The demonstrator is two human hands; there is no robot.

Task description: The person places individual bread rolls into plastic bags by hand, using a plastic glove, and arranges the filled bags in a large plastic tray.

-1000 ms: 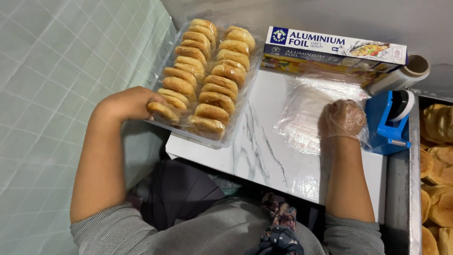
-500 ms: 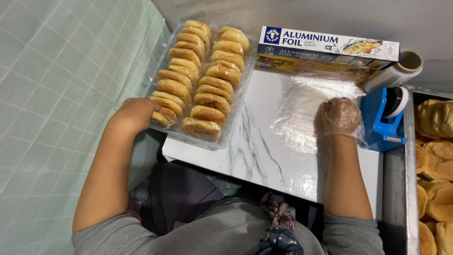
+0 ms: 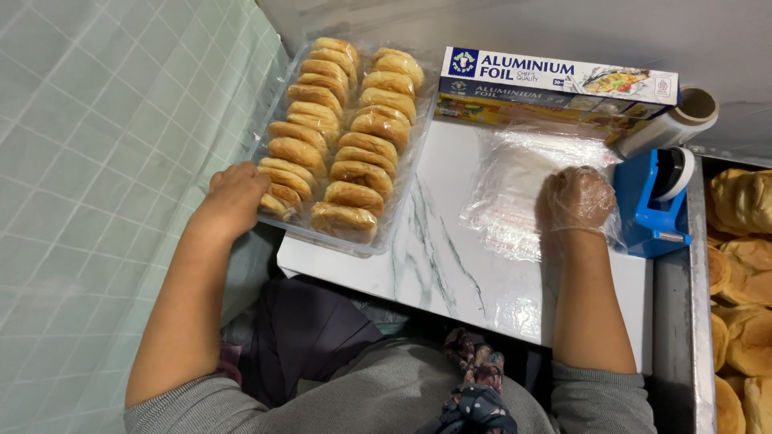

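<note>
My left hand grips the near left corner of a clear plastic tray filled with two rows of golden bread rolls; the tray rests on the left of a white marble table. A thin clear plastic glove covers my right hand. That hand presses flat, fingers together, on a stack of clear plastic bags lying on the table's right part.
A long box of aluminium foil lies along the back wall. A roll of cling film and a blue tape dispenser stand at the right. More buns fill a metal tray beyond the table's right edge. Green tiled floor lies left.
My left hand has slid slightly along the tray's near left corner and the tray has shifted a little. My right hand stays on the plastic bags.
</note>
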